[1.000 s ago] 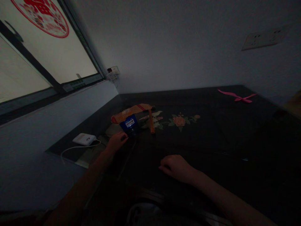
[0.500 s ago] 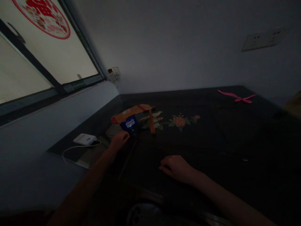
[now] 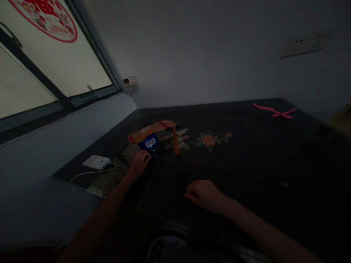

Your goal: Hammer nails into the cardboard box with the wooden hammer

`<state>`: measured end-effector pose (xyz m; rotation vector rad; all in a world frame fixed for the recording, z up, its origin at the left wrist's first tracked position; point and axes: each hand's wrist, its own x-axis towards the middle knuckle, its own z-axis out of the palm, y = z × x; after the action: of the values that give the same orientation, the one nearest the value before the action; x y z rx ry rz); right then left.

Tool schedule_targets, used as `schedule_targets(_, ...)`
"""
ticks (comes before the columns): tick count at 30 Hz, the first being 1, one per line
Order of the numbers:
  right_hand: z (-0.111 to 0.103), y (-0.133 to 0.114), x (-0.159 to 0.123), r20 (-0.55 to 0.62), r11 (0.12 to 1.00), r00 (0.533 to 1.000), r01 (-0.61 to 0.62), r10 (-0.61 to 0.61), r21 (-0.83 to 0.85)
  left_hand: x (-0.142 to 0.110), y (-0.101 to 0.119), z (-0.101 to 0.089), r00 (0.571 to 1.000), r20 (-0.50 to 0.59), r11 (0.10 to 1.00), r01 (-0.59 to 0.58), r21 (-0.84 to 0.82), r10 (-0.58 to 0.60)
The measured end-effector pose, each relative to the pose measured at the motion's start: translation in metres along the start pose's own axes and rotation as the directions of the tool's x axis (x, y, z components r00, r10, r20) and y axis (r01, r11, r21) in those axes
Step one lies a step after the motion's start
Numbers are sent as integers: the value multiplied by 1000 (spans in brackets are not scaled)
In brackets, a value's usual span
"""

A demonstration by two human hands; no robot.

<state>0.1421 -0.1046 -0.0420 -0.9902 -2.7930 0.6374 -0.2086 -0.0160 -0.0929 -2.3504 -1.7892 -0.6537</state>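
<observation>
My left hand [image 3: 139, 162] rests on the dark table top, fingers curled in a loose fist. Just beyond its fingertips stands a small blue package [image 3: 149, 142] with a white and red label; whether they touch I cannot tell in this dim light. An orange-brown crumpled wrapper [image 3: 148, 132] with red bands lies over and behind the package. To the right of these is a narrow orange-brown strip [image 3: 176, 141], dark at its near end. My right hand [image 3: 204, 195] lies nearer to me, also loosely closed, and nothing shows in it.
A white power bank [image 3: 96, 162] with a white cable lies at the table's left edge. Pink crossed strips [image 3: 277, 113] lie at the far right. Flowers [image 3: 208, 140] decorate the table top. Wall sockets [image 3: 303, 44] and a window [image 3: 52, 69] border the table.
The view has shifted slightly, so the scene sits a little further left and higher. Both hands keep nearly the same pose and place on the table.
</observation>
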Motion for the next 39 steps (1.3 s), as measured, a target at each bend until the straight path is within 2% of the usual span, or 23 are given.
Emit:
schedule_targets(3,0,0,0,3,1000,1000,-1,1,2,0,-3,4,1000,-23,1000,9,-24,-9)
schedule_targets(8,2,2,1,8,1000,1000,4,-4,-3,0,-5,7,999,18,998,29,-53,-28)
schedule_targets(19,1,1,1,2,1000,1000,-1,1,-4,0,4,0,1000,10,1000,-10,-21,10)
schedule_targets(27,2,1,-1,-7,1000,1000,6,-6,-6,2,4,-3,999,28,997,-33,-74,35)
schedule_targets(37,2,2,-1,-16,1000,1000,17,-17,-17,13,-13,-12,979,145,989,-131,-74,140)
schedule_targets(39,3,2,-1,-18,1000,1000,17,-17,-21,14,-17,-13,979,142,988,-131,-86,143)
